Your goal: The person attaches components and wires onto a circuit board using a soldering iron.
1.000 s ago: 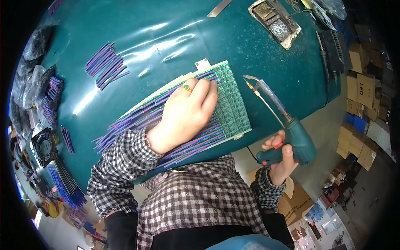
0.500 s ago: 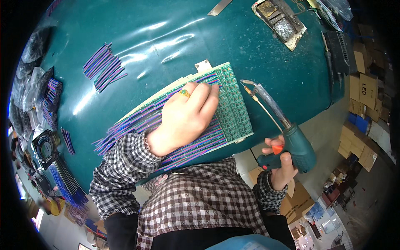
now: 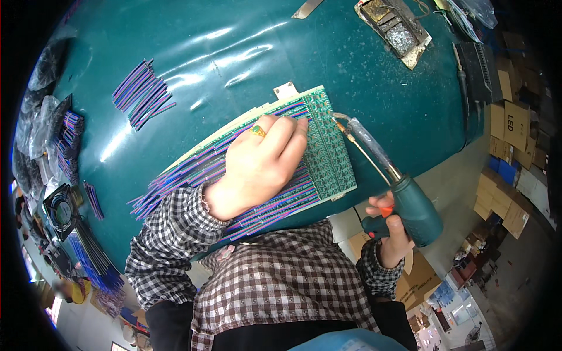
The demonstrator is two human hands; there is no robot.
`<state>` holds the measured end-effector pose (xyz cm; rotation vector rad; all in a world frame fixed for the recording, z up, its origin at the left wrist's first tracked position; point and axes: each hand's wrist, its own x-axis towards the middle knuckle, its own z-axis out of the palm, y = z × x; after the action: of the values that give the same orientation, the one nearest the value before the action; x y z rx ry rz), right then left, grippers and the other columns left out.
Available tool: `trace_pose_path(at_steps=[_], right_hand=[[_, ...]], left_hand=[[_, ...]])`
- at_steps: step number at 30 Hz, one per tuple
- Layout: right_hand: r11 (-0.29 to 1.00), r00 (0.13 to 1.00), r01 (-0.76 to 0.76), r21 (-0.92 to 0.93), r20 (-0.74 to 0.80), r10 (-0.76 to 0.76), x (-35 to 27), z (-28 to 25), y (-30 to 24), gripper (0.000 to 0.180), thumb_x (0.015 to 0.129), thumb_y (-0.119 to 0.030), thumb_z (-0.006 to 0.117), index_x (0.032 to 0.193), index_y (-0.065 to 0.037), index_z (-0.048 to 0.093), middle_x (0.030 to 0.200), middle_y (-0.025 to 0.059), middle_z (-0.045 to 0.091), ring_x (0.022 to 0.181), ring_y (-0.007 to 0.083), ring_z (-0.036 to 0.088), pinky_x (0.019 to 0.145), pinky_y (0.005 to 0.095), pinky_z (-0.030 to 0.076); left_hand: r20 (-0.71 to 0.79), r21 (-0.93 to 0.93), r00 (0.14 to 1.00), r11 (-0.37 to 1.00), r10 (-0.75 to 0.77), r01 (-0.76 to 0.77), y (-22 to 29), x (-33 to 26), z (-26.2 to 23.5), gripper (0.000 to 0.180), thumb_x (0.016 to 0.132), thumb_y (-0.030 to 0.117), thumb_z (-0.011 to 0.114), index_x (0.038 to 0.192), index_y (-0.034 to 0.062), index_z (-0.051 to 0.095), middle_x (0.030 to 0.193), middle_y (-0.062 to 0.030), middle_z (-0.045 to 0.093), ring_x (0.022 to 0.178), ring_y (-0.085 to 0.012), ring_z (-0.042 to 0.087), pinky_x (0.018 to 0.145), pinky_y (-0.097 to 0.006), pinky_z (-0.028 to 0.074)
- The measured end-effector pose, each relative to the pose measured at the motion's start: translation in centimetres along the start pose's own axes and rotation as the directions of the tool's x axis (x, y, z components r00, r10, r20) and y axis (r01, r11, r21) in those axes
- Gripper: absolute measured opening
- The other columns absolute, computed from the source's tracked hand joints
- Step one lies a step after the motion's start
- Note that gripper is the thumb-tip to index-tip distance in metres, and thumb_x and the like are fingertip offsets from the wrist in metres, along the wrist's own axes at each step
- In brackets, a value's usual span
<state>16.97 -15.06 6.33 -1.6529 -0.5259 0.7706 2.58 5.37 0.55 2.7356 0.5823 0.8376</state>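
My left hand (image 3: 257, 161), a green-stoned ring on one finger, rests closed over a row of blue, purple and black wires (image 3: 202, 153). Its fingertips press on wire ends against a green circuit board panel (image 3: 331, 149); the exact wire under them is hidden. The panel lies slanted on a pale backing, and the wires fan out to the lower left. My right hand (image 3: 398, 237) grips a green pistol-shaped soldering gun (image 3: 414, 207) with an orange trigger. The gun's metal barrel and thin feed tube point up-left, with the tip by the panel's upper right edge.
A loose bundle of cut wires (image 3: 143, 93) lies on the green table mat (image 3: 234, 35). At the far right stands a dirty soldering tray (image 3: 392, 29), with a black box (image 3: 477, 73) below it. Plastic bags (image 3: 41, 117) and more wire bundles (image 3: 70, 128) line the left edge.
My right hand has brought the soldering gun slightly left, so its tip is now at the panel's edge. My left hand stays almost where it was.
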Motion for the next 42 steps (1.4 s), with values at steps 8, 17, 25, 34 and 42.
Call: trace_pose_path(at_steps=[8, 17, 25, 34, 42], right_hand=[[0.998, 0.998, 0.031, -0.047, 0.062, -0.028, -0.06, 0.32, -0.03, 0.045, 0.085, -0.018, 0.066, 0.115, 0.012, 0.054, 0.089, 0.0155, 0.063, 0.083, 0.0269, 0.064, 0.071, 0.0362, 0.058], [0.995, 0.998, 0.011, -0.098, 0.066, -0.004, -0.16, 0.80, -0.24, 0.042, 0.084, -0.013, 0.067, 0.114, 0.012, 0.054, 0.087, 0.0132, 0.061, 0.079, 0.0237, 0.062, 0.075, 0.0370, 0.052], [0.988, 0.994, -0.031, -0.153, 0.096, 0.046, -0.11, 0.77, -0.32, 0.040, 0.083, -0.011, 0.066, 0.113, 0.012, 0.053, 0.087, 0.0136, 0.062, 0.081, 0.0243, 0.062, 0.076, 0.0372, 0.053], [0.983, 0.994, 0.001, -0.184, 0.105, 0.019, -0.09, 0.81, -0.23, 0.039, 0.084, -0.010, 0.065, 0.113, 0.012, 0.053, 0.088, 0.0136, 0.062, 0.080, 0.0244, 0.063, 0.075, 0.0381, 0.054], [0.970, 0.990, 0.005, -0.241, 0.136, 0.029, -0.22, 0.05, 0.47, 0.040, 0.084, -0.009, 0.065, 0.114, 0.013, 0.053, 0.088, 0.0139, 0.061, 0.080, 0.0239, 0.062, 0.077, 0.0385, 0.054]], left_hand=[[-0.008, -0.011, 1.000, 1.000, -0.012, 0.012, 0.04, 0.10, 0.05, 0.028, 0.064, 0.002, 0.068, 0.092, 0.0013, 0.068, 0.081, -0.0039, 0.059, 0.064, -0.0157, 0.056, 0.052, -0.027, 0.045], [0.002, 0.039, 1.000, 0.999, -0.015, 0.015, 0.14, 0.16, 0.11, 0.015, 0.074, 0.007, 0.065, 0.088, 0.0044, 0.064, 0.075, -0.0015, 0.049, 0.068, -0.0135, 0.054, 0.054, -0.025, 0.045], [0.012, 0.019, 1.000, 1.000, -0.012, 0.012, 0.11, 0.18, 0.12, 0.016, 0.072, 0.008, 0.064, 0.088, 0.0033, 0.064, 0.075, -0.0021, 0.049, 0.068, -0.0141, 0.054, 0.054, -0.025, 0.045], [0.019, 0.022, 1.000, 1.000, -0.011, 0.010, 0.08, 0.18, 0.08, 0.020, 0.070, 0.008, 0.063, 0.089, 0.0030, 0.063, 0.076, -0.0022, 0.049, 0.070, -0.0144, 0.054, 0.055, -0.025, 0.046], [0.037, 0.020, 0.999, 1.000, -0.007, 0.007, 0.11, 0.19, 0.08, 0.023, 0.070, 0.009, 0.062, 0.092, 0.0025, 0.064, 0.077, -0.0023, 0.048, 0.072, -0.0147, 0.054, 0.056, -0.025, 0.046]])
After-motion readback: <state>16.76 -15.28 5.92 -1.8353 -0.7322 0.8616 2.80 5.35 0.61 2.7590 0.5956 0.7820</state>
